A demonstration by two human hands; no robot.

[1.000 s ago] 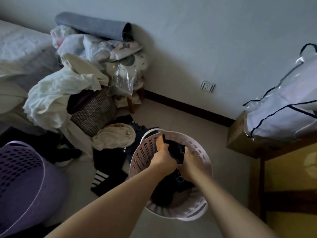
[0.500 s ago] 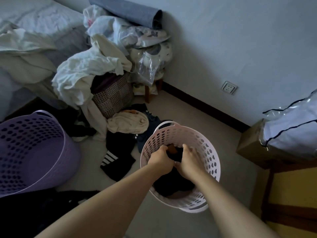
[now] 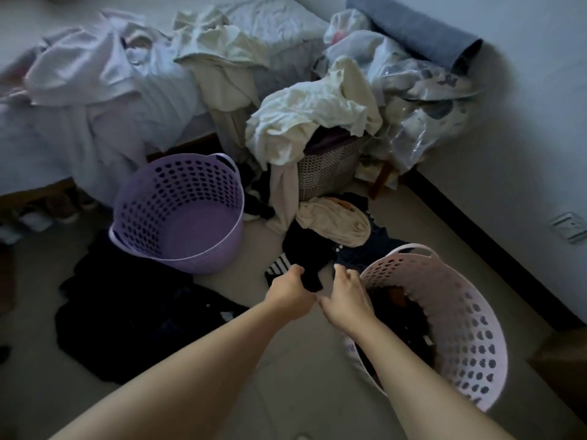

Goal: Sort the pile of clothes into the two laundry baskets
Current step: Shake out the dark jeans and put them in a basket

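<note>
A pink perforated basket (image 3: 470, 328) stands on the floor at the right with dark clothes (image 3: 403, 315) inside. A purple basket (image 3: 165, 160) stands to the left, showing nothing inside. Between them lies the pile: a cream garment (image 3: 336, 222) on top of a black garment with white stripes (image 3: 305, 262). My left hand (image 3: 290, 290) grips that black garment at its near edge. My right hand (image 3: 347, 293) hovers beside it, just outside the pink basket's rim, fingers curled against dark cloth; whether they hold it is unclear.
More dark clothes (image 3: 127, 312) are spread on the floor in front of the purple basket. A wicker hamper (image 3: 327, 166) draped with white cloth (image 3: 311, 122) stands behind the pile, bagged bedding (image 3: 422, 90) beside it. A bed (image 3: 95, 90) fills the back left.
Both hands have come out of the pink basket and moved left to the floor pile. My left hand has taken hold of the black garment. The view has swung left.
</note>
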